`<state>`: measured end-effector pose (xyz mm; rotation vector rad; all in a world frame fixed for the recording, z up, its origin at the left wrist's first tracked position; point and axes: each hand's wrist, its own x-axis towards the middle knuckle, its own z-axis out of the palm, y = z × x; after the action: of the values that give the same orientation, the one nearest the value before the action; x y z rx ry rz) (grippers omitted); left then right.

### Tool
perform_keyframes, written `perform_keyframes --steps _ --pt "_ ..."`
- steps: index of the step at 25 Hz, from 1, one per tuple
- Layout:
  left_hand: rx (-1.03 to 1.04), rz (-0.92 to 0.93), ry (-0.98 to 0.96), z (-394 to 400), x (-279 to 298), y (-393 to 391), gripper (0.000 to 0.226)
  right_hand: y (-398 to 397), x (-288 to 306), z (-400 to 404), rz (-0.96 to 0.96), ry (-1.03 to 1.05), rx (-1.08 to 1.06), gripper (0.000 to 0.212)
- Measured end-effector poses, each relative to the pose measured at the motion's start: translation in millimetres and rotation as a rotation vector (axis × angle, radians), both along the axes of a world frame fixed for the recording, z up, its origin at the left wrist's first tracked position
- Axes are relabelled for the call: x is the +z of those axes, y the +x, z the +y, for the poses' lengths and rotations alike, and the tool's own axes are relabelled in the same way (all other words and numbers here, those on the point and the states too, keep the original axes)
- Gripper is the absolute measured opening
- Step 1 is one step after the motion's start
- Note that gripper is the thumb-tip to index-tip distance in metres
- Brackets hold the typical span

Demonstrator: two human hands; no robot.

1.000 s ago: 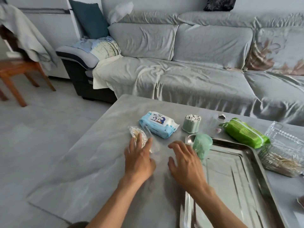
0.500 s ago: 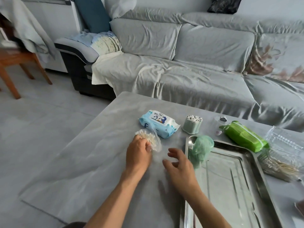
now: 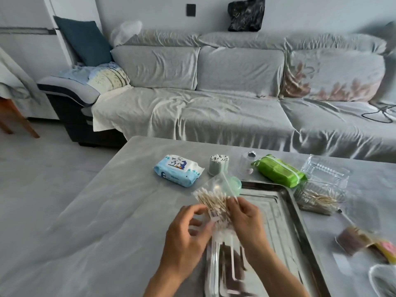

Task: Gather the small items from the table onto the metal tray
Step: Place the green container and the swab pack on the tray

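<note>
Both hands meet over the near left edge of the metal tray (image 3: 300, 224), a shallow rectangular pan of shiny steel with stepped ridges pressed into its floor. The left hand (image 3: 186, 234) has its fingers curled, pinching the lower end of a clear, crinkly plastic bag of cotton swabs (image 3: 214, 200). The right hand (image 3: 246, 219) grips the same bag from the other side, fingers bent round its edge. The bag is held up off the grey, faintly marbled table (image 3: 107, 211), and the thin wooden sticks with white tips fan out above the fingers.

Beyond the hands, just past the bag's top, sits a soft pale green lump (image 3: 234, 185) at the tray's far left corner; what it is made of is unclear. Further off, to the left of the hands, lies a soft blue pack of wipes (image 3: 177, 171), pillow-shaped with a printed label. Straight ahead stands a small round cup (image 3: 218, 165) packed with upright swabs. To the right of that lies a bright green pack of wipes (image 3: 278, 170), its near end touching the tray's far rim. Right of the hands, past the tray, a ribbed clear plastic box (image 3: 321, 189) stands open, with a loose heap of swabs inside.
</note>
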<state>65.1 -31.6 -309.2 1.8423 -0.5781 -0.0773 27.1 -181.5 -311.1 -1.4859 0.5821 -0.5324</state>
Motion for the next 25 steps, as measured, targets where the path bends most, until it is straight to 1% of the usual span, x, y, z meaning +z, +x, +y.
perform_keyframes --steps 1,2,3,4,5,6,8,10,12,13,14,15,16,19,20,21,22,23,24,25 --pt "0.090 0.150 -0.069 1 -2 0 0.041 -6 3 -2 -0.003 0.005 0.023 0.030" --pt "0.116 0.336 -0.136 1 -2 1 0.052 -11 8 -3 0.006 0.055 0.061 0.031" --pt "0.078 0.545 -0.231 2 -5 2 0.063 -16 13 -2 0.024 0.132 0.113 0.032" --pt "0.007 0.724 -0.329 3 -9 4 0.068 -21 16 0 0.048 0.209 0.165 0.033" --pt "-0.064 0.823 -0.413 3 -10 3 0.064 -26 17 2 0.082 0.253 0.200 0.034" --pt "-0.108 0.835 -0.461 0 -10 0 0.054 -32 17 1 0.122 0.248 0.201 0.034" --pt "-0.068 0.766 -0.455 -5 -6 -6 0.035 -41 13 -3 0.197 0.167 0.170 0.032" --pt "-0.009 0.730 -0.423 -10 -8 -10 0.030 -47 6 -9 0.266 0.110 0.139 0.029" --pt "0.037 0.684 -0.348 -14 -15 -9 0.034 -50 -1 -16 0.294 0.094 0.071 0.025" --pt "0.042 0.632 -0.263 -15 -19 -8 0.043 -50 -5 -21 0.301 0.089 0.020 0.023" --pt "0.013 0.558 -0.159 -15 -22 -9 0.051 -51 -10 -27 0.310 0.092 -0.037 0.022" --pt "-0.039 0.459 -0.056 -16 -25 -9 0.055 -51 -15 -33 0.323 0.103 -0.087 0.020" --pt "-0.101 0.339 0.043 -16 -26 -11 0.054 -50 -21 -39 0.340 0.116 -0.119 0.019" --pt "-0.252 -0.068 0.298 -18 -30 -15 0.046 -43 -34 -50 0.362 0.224 -0.071 0.017" --pt "-0.291 -0.167 0.380 -20 -31 -16 0.048 -40 -36 -52 0.370 0.237 -0.048 0.016" --pt "-0.334 -0.238 0.447 -22 -32 -17 0.051 -37 -38 -54 0.387 0.207 -0.049 0.015" --pt "-0.373 -0.280 0.500 -24 -34 -18 0.053 -33 -38 -55 0.403 0.136 -0.074 0.013" --pt "-0.395 -0.312 0.543 -26 -37 -19 0.055 -32 -37 -55 0.431 0.013 -0.111 0.016" --pt "-0.398 -0.332 0.580 -27 -39 -20 0.055 -32 -37 -55 0.478 -0.165 -0.138 0.026" --pt "-0.387 -0.348 0.607 -28 -41 -20 0.055 -35 -36 -53 0.541 -0.407 -0.158 0.038"
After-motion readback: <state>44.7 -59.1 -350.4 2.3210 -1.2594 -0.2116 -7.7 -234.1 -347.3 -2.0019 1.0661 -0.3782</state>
